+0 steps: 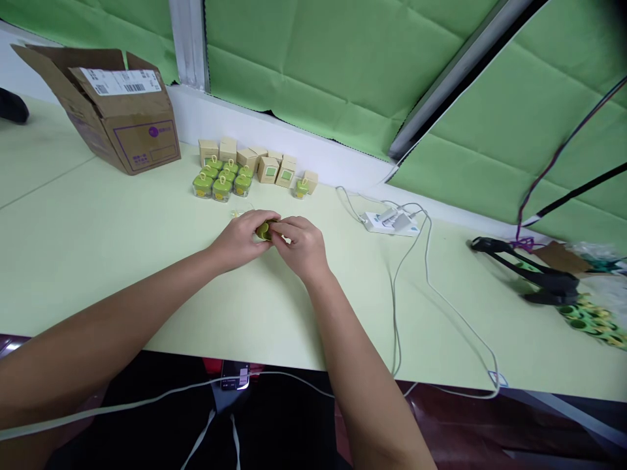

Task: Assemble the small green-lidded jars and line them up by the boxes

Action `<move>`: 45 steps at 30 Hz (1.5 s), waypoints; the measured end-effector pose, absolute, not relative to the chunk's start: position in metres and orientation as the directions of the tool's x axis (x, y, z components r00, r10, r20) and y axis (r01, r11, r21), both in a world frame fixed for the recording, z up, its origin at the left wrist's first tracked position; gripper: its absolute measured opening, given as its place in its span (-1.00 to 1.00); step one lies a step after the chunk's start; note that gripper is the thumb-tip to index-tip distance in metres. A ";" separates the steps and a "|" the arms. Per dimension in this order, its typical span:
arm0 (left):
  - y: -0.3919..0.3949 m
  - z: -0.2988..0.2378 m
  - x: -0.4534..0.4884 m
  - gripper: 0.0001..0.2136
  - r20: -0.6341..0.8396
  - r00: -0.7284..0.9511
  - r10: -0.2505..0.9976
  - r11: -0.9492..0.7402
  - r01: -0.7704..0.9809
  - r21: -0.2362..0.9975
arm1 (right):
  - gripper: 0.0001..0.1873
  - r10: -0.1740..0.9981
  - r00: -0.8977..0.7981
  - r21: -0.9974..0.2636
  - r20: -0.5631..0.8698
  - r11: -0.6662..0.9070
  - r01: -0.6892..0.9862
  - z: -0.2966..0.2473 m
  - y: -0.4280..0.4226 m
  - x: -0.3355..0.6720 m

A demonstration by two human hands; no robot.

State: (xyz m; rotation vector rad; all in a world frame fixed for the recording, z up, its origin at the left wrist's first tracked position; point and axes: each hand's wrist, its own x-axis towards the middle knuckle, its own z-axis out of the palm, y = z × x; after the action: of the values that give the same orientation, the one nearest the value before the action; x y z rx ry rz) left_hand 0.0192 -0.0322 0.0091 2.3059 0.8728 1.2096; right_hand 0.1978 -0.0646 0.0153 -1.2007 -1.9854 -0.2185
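Observation:
Above the middle of the table, my left hand [241, 239] curls around a small olive-green piece [265, 230], rounded and shiny; its exact kind is mostly hidden by fingers. My right hand [302, 245] pinches the same piece from the other side with thumb and fingertips. Just beyond my hands stands a cluster of small clear jars with green lids [222, 187] and pale loops on top. A single similar jar [301, 189] stands apart to the right. Some small pale bit [237, 213] lies behind my left hand.
Small cardboard boxes [268, 170] line the wall. An open carton [142, 140] stands at the back left. A power strip [386, 223] trails white cables over the table [353, 313]. At the right lie a black stand [543, 277] and green ring-shaped pieces [590, 323].

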 end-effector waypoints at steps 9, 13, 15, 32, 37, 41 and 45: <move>-0.030 0.009 0.017 -0.57 0.520 0.501 0.692 -0.711 0.351 0.609 | -0.74 0.801 -0.300 -0.368 0.518 0.525 0.767 0.028 -0.073 0.198; -0.029 0.008 0.016 -0.59 0.517 0.535 0.668 -0.730 0.337 0.594 | -0.74 0.817 -0.304 -0.372 0.489 0.511 0.775 0.029 -0.074 0.197; -0.029 0.008 0.016 -0.57 0.514 0.543 0.664 -0.734 0.342 0.587 | -0.73 0.818 -0.295 -0.352 0.494 0.498 0.792 0.028 -0.073 0.196; -0.028 0.011 0.013 -0.61 0.475 0.579 0.663 -0.736 0.389 0.554 | -0.71 0.822 -0.285 -0.390 0.493 0.502 0.772 0.020 -0.070 0.193; -0.029 0.012 0.013 -0.63 0.481 0.587 0.651 -0.748 0.386 0.540 | -0.70 0.834 -0.283 -0.389 0.474 0.487 0.782 0.024 -0.071 0.193; -0.029 0.015 0.013 -0.64 0.476 0.579 0.661 -0.738 0.389 0.552 | -0.75 0.839 -0.297 -0.433 0.455 0.501 0.749 0.028 -0.073 0.194; -0.029 0.017 0.012 -0.65 0.468 0.555 0.688 -0.715 0.409 0.566 | -0.72 0.836 -0.342 -0.448 0.429 0.525 0.723 0.033 -0.076 0.195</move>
State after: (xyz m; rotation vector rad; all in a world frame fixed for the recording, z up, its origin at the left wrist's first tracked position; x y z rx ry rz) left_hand 0.0123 -0.0292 0.0175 2.3993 0.8926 0.9704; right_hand 0.1950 -0.0757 0.0335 -1.2609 -2.1443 0.2359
